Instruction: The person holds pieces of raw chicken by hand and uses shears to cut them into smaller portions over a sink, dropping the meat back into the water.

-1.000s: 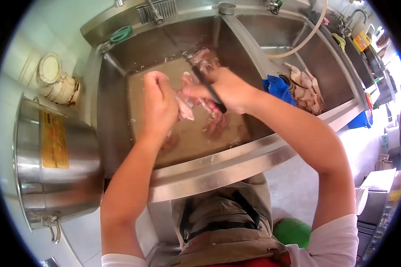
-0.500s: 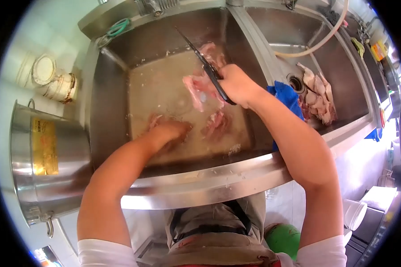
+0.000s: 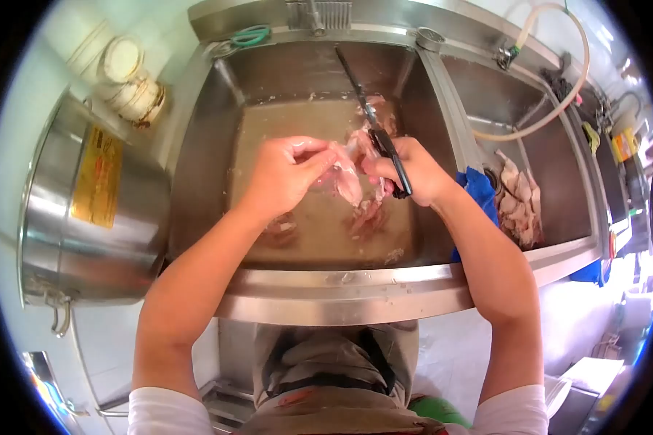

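My left hand (image 3: pixel 294 170) pinches a pale pink piece of raw chicken (image 3: pixel 348 181) between thumb and fingertips, above the cloudy water in the left sink basin (image 3: pixel 210 145). Facing it, my right hand (image 3: pixel 421 170) is closed around the black handle of a long, thin-bladed knife (image 3: pixel 386 148). The blade slants up and away toward the back wall of the basin. My right fingertips are right at the chicken, partly hidden behind the handle. More raw meat (image 3: pixel 370 217) lies in the water below the hands, with another piece (image 3: pixel 279 230) under my left forearm.
In the right basin, several raw chicken pieces (image 3: pixel 519 199) lie near the drain. A blue cloth (image 3: pixel 479 192) hangs over the divider. Green-handled scissors (image 3: pixel 250 36) rest on the back left corner. A large steel pot (image 3: pixel 130 225) stands at left; a hose (image 3: pixel 586 69) loops at right.
My left hand has come up out of the water and now holds chicken beside my right hand. The knife has drawn nearer to me, and the whole view has shifted.
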The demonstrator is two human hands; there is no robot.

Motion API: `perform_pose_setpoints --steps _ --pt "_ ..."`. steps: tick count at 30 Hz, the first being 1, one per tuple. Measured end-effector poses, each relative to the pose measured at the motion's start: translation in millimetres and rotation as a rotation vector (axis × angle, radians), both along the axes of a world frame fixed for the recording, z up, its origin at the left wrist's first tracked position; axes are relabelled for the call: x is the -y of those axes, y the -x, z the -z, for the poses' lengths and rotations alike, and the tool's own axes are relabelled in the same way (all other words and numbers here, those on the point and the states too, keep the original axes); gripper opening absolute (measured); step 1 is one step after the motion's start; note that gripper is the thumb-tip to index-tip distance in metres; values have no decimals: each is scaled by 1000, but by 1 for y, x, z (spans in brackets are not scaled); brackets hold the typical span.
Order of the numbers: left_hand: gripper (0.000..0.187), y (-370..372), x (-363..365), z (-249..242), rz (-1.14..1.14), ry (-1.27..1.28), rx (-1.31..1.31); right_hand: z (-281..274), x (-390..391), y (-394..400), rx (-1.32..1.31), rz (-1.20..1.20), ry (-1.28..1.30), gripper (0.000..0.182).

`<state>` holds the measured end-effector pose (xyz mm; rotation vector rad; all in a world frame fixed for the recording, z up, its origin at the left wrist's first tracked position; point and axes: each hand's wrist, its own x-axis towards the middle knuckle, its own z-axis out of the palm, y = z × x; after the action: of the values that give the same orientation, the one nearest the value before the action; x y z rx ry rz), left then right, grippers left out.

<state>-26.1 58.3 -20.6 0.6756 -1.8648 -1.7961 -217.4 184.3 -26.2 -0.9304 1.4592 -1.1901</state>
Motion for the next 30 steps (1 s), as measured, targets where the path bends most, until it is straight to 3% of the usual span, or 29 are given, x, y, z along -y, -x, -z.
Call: perform_pose_setpoints --steps 6,9,12,18,21,24,27,30 --pt "17 -14 -3 -7 -13 171 85 -3 -1 -5 92 43 -48 16" --pt "21 -16 -1 -13 -71 71 24 -9 -2 -8 170 75 -45 15" --pt "26 -19 14 -4 -114 -60 174 -5 0 -5 230 46 11 16" --pt "50 -14 -7 -3 197 -401 85 -10 3 -12 443 73 -27 17" --pt "53 -9 -5 -6 217 -680 8 -13 0 -11 399 -46 -27 16" --pt "49 0 -7 2 293 -557 26 -13 2 -10 390 -109 -13 19" --pt "43 0 -1 13 257 -605 79 -17 -1 -14 416 -78 -25 20" --pt "30 1 -2 7 157 -663 -71 -27 -1 -15 444 -34 -2 19"
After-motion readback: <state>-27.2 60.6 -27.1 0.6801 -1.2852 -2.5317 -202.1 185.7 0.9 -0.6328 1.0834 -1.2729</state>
